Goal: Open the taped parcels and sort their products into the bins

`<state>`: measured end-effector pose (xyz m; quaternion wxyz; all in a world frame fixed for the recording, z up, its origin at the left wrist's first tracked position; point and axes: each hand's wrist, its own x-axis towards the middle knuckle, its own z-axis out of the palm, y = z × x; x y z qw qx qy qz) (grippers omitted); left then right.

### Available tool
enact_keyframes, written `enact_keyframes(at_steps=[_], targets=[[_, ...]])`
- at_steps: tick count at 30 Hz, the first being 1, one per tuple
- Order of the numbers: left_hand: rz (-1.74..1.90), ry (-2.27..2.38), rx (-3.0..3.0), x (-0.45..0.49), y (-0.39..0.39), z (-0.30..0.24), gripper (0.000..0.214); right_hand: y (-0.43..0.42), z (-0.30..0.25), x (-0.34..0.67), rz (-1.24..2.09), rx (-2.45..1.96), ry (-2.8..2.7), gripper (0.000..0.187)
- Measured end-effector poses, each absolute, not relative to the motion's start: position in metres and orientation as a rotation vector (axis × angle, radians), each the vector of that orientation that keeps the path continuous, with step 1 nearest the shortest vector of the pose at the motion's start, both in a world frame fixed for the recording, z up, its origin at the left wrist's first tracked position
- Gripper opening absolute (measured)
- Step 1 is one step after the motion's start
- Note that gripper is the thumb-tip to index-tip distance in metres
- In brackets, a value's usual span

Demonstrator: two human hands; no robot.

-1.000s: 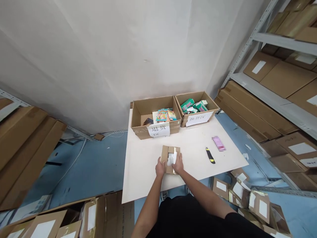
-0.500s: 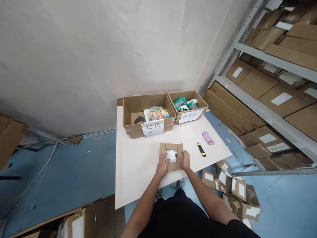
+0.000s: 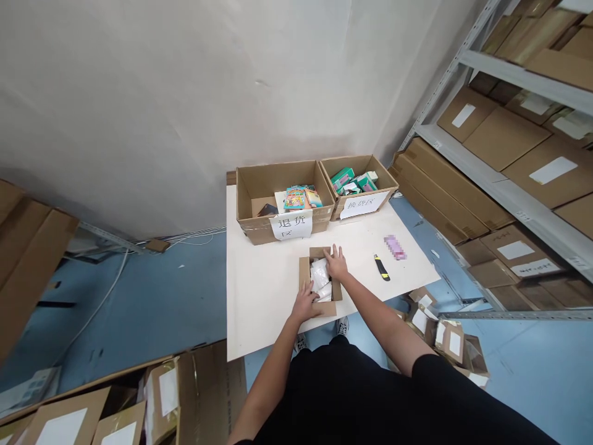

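Note:
A small cardboard box lies on the white table with its flaps spread. Crumpled white plastic packing fills it; anything beneath is hidden. My left hand rests at the near left side of the box, fingers apart, fingertips by the packing. At the far right side, my right hand lies over the edge with fingers spread. A black-and-yellow utility knife lies to the right of the box. Beyond it is a blurred pink item.
Two large labelled cartons stand at the table's back: the left carton holds colourful booklets, the right carton green packs. A shelf of boxes rises on the right. Discarded boxes lie on the floor, more cartons at lower left.
The small box's flaps have been opened outward, showing more of the packing. My right hand has moved from the right flap to the far right edge. The view has shifted slightly.

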<state>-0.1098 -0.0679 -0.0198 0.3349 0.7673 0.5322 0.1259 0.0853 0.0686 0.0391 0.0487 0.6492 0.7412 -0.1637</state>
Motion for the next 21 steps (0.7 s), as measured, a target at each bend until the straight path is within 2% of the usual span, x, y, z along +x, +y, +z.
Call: enact_keyframes(at_steps=[2,5,8,11,14,18,21], targets=[[0.351,1.45,2.043,-0.109,-0.081,-0.027,0.044,0.08,0.037,0.083,-0.541,1.989,2.148,0.076],[0.453,1.578,2.082,-0.1,-0.097,-0.036,0.019,0.092,0.034,0.087,-0.633,2.01,1.973,0.078],[0.554,1.725,2.077,-0.09,-0.104,-0.04,0.007,0.093,0.034,0.096,-0.718,1.98,1.968,0.077],[0.577,1.801,2.109,-0.085,-0.104,-0.039,0.006,0.079,0.038,0.098,-0.628,2.032,2.159,0.075],[0.584,1.814,2.203,-0.083,-0.105,-0.036,0.008,0.055,0.038,0.085,-0.46,2.092,2.481,0.061],[0.578,1.842,2.274,-0.079,-0.111,-0.031,0.013,0.035,0.027,0.054,-0.68,1.803,2.707,0.055],[0.556,1.878,2.245,-0.078,-0.116,-0.029,0.012,0.033,0.018,0.038,-0.788,1.733,2.486,0.064]])
